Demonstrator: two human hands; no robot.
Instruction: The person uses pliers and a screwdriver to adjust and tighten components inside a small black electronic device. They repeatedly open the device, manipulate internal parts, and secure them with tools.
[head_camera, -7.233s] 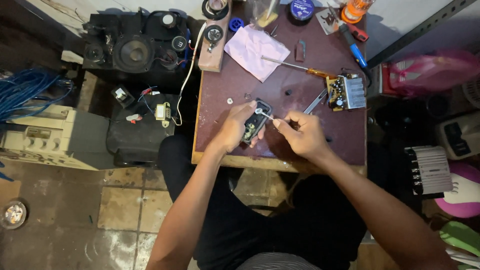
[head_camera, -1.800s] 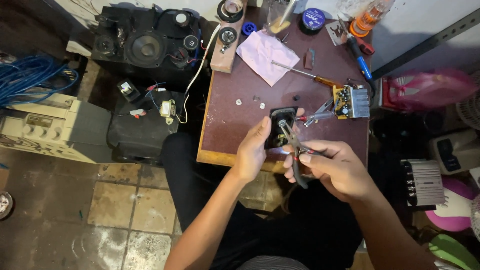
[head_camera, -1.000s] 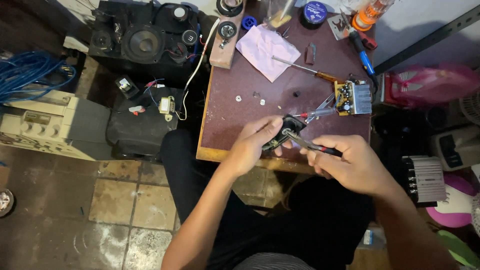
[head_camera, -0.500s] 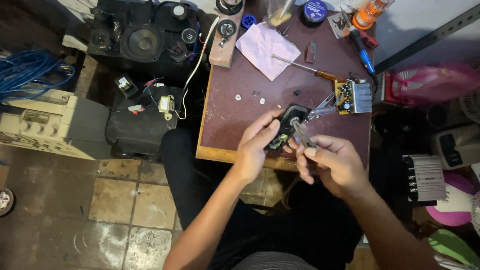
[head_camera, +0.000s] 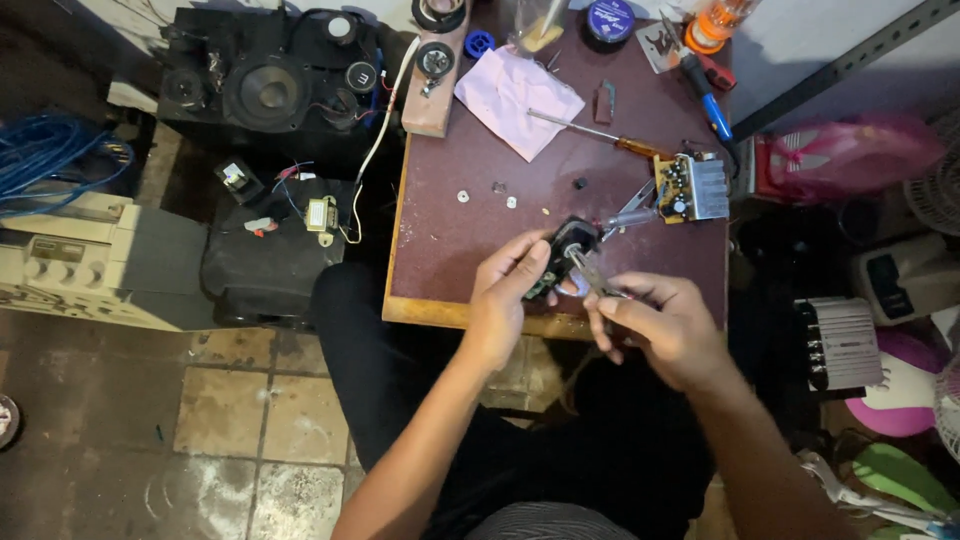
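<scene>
held the small black gadget (head_camera: 562, 258) in curled left hand (head_camera: 505, 300), pinched thin metal tool (head_camera: 590, 275) in right hand (head_camera: 660, 325). probably light, hard, best gripped by sides.

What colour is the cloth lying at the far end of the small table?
Pale pink. The cloth lies crumpled on the dark maroon table, clearest in the head view.
</scene>
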